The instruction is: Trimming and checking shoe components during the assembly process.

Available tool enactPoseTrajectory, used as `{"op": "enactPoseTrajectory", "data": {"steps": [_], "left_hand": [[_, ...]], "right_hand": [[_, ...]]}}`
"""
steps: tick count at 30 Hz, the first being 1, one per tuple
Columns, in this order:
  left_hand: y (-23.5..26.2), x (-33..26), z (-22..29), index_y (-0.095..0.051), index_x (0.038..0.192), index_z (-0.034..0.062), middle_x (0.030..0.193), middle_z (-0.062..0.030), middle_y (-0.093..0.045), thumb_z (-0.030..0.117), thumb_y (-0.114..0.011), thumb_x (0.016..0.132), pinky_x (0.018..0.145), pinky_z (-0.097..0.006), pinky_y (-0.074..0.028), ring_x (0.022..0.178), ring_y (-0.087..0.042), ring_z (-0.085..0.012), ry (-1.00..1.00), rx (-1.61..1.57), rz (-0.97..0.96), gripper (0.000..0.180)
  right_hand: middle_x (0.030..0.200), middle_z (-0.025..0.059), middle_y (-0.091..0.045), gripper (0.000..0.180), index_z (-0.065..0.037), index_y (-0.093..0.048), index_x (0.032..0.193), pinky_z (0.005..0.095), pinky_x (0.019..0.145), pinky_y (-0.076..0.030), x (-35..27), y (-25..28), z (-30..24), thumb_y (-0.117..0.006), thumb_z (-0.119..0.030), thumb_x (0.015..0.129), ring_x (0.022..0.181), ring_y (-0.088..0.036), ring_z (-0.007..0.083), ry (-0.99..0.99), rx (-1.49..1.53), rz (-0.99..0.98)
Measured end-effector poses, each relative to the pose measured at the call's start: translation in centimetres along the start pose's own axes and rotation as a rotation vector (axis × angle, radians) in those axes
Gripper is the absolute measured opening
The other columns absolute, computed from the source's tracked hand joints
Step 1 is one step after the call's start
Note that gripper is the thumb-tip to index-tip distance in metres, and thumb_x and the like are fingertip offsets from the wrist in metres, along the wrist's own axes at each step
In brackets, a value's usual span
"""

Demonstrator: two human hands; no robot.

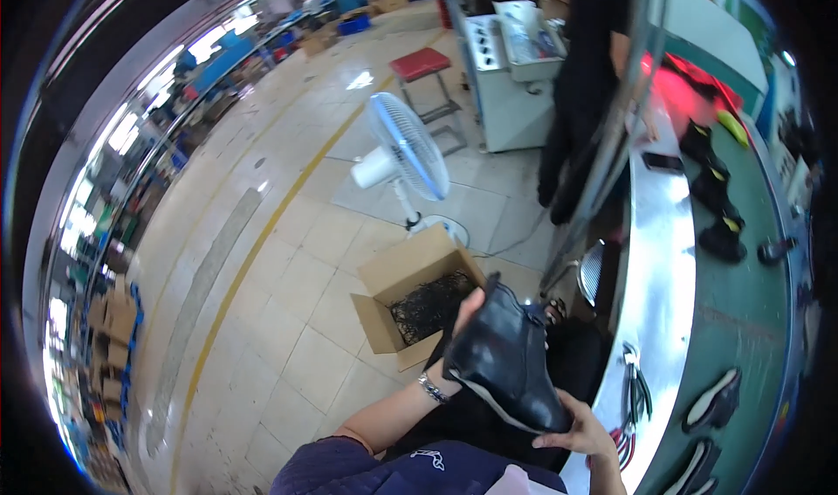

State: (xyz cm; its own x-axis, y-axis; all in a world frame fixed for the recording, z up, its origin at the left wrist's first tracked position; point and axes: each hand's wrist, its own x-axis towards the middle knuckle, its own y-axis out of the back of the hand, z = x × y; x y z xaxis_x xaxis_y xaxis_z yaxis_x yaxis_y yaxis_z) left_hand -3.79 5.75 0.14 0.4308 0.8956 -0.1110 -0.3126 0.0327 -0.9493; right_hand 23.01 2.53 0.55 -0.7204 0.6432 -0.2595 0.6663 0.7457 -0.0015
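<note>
A black leather ankle boot [504,355] with a pale sole edge is held tilted over my lap. My left hand [469,310] grips it at the heel side, its fingers partly hidden behind the boot. My right hand [578,427] pinches the toe end, thumb by the sole and fingers on the upper. To the right, on the shiny metal ledge, lie pliers with dark handles [640,388] and a tool with red handles [623,443].
An open cardboard box [375,327] with black stringy material stands on the floor ahead, a fan [403,150] behind it. Farther off are a red stool [420,64] and a person in dark clothes [594,67]. A green conveyor belt [738,320] carrying dark shoes [713,399] runs along the right.
</note>
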Motion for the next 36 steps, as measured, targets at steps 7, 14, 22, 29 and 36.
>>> {"op": "enactPoseTrajectory", "data": {"steps": [7,14,22,29,36], "left_hand": [[2.0,2.8,1.3,-0.037,0.141,0.0085,0.141,-0.0101,-0.044,0.050,-0.040,0.100,0.105,-0.040,-0.037,0.128,-0.045,-0.0243,-0.518,0.845,0.470,0.058],[7.7,2.3,2.8,-0.032,0.142,0.0041,0.144,-0.0197,-0.034,0.046,-0.039,0.102,0.110,-0.044,-0.029,0.132,-0.037,-0.0336,-0.635,1.410,0.832,0.058],[16.2,3.0,0.4,-0.041,0.135,-0.0020,0.141,-0.0260,-0.036,0.031,-0.045,0.101,0.110,-0.046,-0.027,0.131,-0.035,-0.0399,-0.461,1.902,1.036,0.048],[16.5,5.1,1.1,-0.052,0.125,-0.0003,0.139,-0.0255,-0.041,0.031,-0.050,0.097,0.106,-0.045,-0.034,0.127,-0.042,-0.0406,-0.431,1.992,1.050,0.042],[15.5,4.5,-0.4,-0.052,0.125,0.0029,0.139,-0.0234,-0.041,0.034,-0.049,0.098,0.103,-0.046,-0.038,0.123,-0.045,-0.0402,-0.492,1.869,1.166,0.041]], "right_hand": [[0.107,0.0097,-0.068,0.067,0.006,-0.058,0.124,0.0287,0.090,-0.047,-1.1,1.3,-0.8,-0.086,-0.020,0.069,0.100,-0.060,0.0131,0.008,0.123,0.523],[0.132,0.0118,-0.056,0.059,0.000,-0.055,0.132,0.0280,0.099,-0.041,-4.2,11.1,0.0,-0.077,-0.013,0.079,0.115,-0.055,0.0160,0.326,0.155,1.423],[0.127,0.0202,-0.058,0.042,-0.011,-0.059,0.127,0.0417,0.099,-0.042,-6.0,25.9,8.9,-0.063,-0.026,0.089,0.119,-0.053,0.0386,-0.579,-1.114,1.567],[0.132,0.0172,-0.055,0.048,-0.002,-0.052,0.132,0.0351,0.091,-0.048,4.1,40.2,7.2,-0.064,-0.019,0.089,0.115,-0.057,0.0283,-0.001,-0.935,1.372],[0.123,0.0234,-0.054,0.043,0.001,-0.052,0.126,0.0406,0.095,-0.044,12.1,52.7,9.5,-0.063,-0.020,0.091,0.114,-0.053,0.0382,-0.094,-1.194,1.453]]}}
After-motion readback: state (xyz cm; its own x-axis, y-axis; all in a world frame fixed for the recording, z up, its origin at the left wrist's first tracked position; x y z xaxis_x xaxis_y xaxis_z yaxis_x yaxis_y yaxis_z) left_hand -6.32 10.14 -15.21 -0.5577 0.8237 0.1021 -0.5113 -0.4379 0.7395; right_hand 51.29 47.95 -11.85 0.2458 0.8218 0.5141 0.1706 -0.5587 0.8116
